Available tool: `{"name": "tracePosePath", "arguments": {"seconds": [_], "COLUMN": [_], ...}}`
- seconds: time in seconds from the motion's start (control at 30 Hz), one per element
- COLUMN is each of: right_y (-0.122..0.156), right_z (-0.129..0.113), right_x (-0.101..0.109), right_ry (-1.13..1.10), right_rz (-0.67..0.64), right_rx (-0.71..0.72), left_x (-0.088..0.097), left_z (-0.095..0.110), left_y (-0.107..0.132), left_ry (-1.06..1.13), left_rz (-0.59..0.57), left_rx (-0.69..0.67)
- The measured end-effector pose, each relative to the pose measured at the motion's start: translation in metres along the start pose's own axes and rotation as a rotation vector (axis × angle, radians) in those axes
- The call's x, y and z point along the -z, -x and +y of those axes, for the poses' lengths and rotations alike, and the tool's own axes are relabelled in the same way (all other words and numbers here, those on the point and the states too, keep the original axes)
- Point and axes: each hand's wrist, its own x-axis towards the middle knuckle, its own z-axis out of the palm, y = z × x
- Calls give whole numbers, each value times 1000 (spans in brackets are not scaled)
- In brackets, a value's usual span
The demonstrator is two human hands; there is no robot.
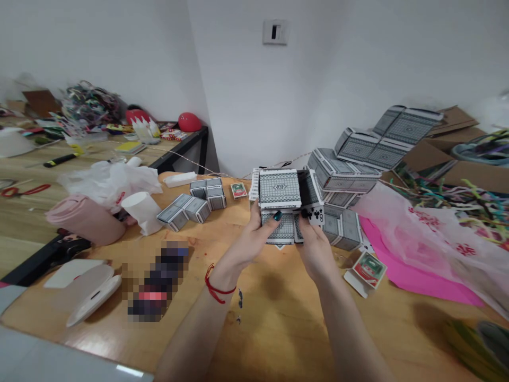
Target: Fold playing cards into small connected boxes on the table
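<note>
Both my hands grip a box-like block built from folded playing cards (280,188), with patterned grey-white backs outward. My left hand (258,228), a red cord bracelet at its wrist, has its thumb across the front near the lower card. My right hand (314,239) closes on the block's right side, by a card showing black clubs. Both hands' other fingers are mostly hidden behind the block. Just right of it rises a stepped stack of card cubes (345,170), leaning up to the right. More joined card cubes (185,209) lie to the left.
An opened card box (368,270) sits right, on the table, near pink paper (417,276) and a plastic bag (433,228). At left are a pink roll (85,217), a white roll (142,209) and a white disc-shaped item (95,300). A small card box (238,190) lies behind.
</note>
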Motion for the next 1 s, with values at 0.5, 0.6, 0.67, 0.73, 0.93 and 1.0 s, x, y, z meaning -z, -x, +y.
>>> {"name": "tracePosePath", "arguments": {"seconds": [0.5,0.6,0.67,0.73,0.93,1.0], "right_y": [-2,-3,-3,-3,-3,-3], "right_z": [5,5,5,6,9,7], "right_x": [-1,-1,-1,-1,-3,-4], "right_ry": [-133,-141,-144,-128,-133,-128], "right_rz": [11,4,-2,1,3,14], "right_rx": [-74,-65,-63,-64,-33,-28], "left_x": [0,0,0,0,-1,-2], "left_z": [-1,-1,-1,-1,-1,-1], "left_y": [-1,0,0,-1,-2,-2], "left_ry": [46,53,56,62,58,53], "left_rz": [-16,-13,-14,-13,-10,-9], "left_rx": [6,22,30,29,4,-4]}}
